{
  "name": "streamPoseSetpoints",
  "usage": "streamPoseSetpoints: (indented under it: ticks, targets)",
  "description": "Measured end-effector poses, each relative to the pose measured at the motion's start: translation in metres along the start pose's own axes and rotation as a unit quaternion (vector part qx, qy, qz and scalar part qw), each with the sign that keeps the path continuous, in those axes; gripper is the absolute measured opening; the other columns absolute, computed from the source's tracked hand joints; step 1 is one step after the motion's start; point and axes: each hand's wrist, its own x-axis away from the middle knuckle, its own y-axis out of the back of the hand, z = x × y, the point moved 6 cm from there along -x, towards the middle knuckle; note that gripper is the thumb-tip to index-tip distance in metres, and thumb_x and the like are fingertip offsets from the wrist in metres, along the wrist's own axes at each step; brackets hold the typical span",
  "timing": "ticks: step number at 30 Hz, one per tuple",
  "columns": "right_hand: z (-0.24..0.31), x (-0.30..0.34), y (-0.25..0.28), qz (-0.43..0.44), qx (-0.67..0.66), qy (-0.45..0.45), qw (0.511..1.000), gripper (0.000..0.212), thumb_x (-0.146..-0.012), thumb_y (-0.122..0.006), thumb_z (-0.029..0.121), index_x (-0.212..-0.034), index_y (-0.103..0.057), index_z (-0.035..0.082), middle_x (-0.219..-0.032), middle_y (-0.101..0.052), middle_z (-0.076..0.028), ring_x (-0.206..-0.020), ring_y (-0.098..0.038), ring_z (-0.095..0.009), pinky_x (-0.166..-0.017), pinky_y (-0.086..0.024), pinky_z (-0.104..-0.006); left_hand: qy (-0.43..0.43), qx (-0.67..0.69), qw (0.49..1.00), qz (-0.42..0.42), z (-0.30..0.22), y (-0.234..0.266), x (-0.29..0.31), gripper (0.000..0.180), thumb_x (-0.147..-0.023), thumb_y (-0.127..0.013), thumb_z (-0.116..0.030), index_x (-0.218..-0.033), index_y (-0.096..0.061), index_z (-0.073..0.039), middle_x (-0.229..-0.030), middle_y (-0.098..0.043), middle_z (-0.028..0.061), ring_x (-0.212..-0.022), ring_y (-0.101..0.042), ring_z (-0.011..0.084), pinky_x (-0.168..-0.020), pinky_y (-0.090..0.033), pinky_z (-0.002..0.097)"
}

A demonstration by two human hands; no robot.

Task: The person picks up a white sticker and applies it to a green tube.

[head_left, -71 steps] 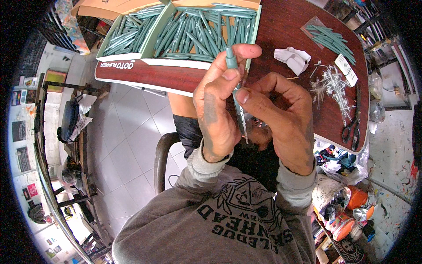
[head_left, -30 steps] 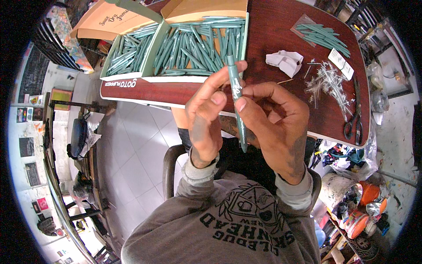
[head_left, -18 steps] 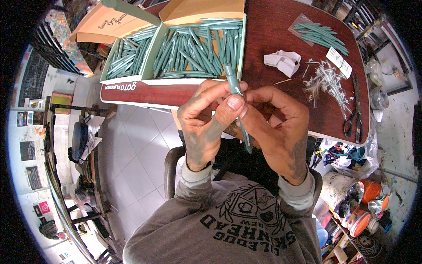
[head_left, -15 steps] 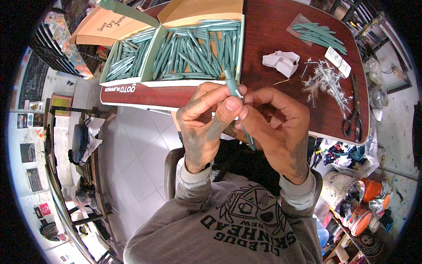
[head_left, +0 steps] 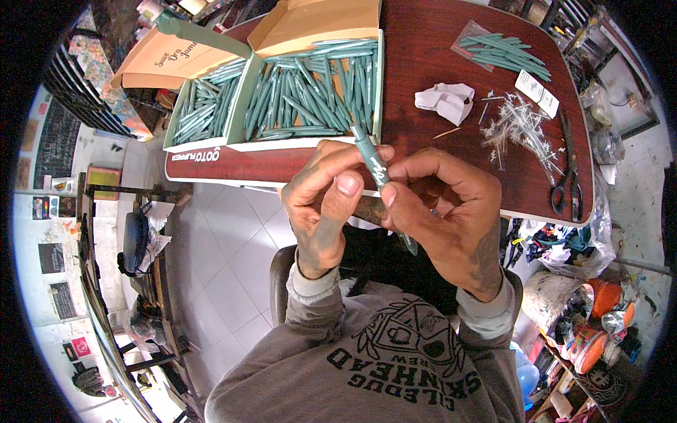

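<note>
A slim dark green pen-shaped piece (head_left: pixel 371 156) with white print stands tilted between my two hands. My right hand (head_left: pixel 444 201) pinches it low between thumb and forefinger. Its thin lower end (head_left: pixel 407 243) shows beneath that hand. My left hand (head_left: pixel 321 204) has its forefinger curled behind the upper part, the fingertip showing past the far side, while its thumb is a little off the surface. The lower fingers are partly hidden. Just beyond my hands, a pale green open box (head_left: pixel 310 143) holds many similar pen-shaped pieces.
A smaller open box (head_left: pixel 242 109) of the same pieces adjoins on the left. Rightward on the dark red table (head_left: pixel 416 63) are crumpled white paper (head_left: pixel 446 102), a toothpick-like stick (head_left: pixel 446 132), thin whitish sticks (head_left: pixel 522 134), a white card (head_left: pixel 537 93), bagged green pieces (head_left: pixel 504 55) and scissors (head_left: pixel 566 190).
My left thumb has lifted off the green piece, uncovering more of its white print. My right hand keeps its pinch. The view has shifted slightly.
</note>
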Motion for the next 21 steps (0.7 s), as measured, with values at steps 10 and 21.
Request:
streamPoseSetpoints:
  ticks: [10, 21]
  targets:
    - [0.0, -0.001, 0.0, 0.008, 0.018, -0.009, 1.0, 0.019, -0.087, -0.075, 0.012, -0.097, -0.065, -0.001, -0.086, -0.07, -0.009, -0.08, -0.068, -0.013, -0.07, -0.055, -0.0269, 0.012, 0.002, 0.999, -0.044, 0.002, 0.003, 0.003, 0.028, -0.084, -0.073, -0.021, -0.101, -0.073, 0.001, -0.097, -0.071, 0.0089, -0.083, -0.053, 0.0132, -0.074, -0.041, 0.0278]
    - [0.0, -0.004, -0.004, -0.019, 0.069, 0.088, 0.994, 0.018, -0.087, -0.073, 0.011, -0.098, -0.066, -0.002, -0.089, -0.068, -0.011, -0.082, -0.067, -0.016, -0.072, -0.053, -0.0289, -0.058, -0.093, 0.987, -0.117, -0.008, 0.001, 0.0, 0.017, -0.087, -0.073, -0.01, -0.098, -0.073, 0.002, -0.091, -0.069, 0.0063, -0.082, -0.054, 0.0111, -0.071, -0.043, 0.0242]
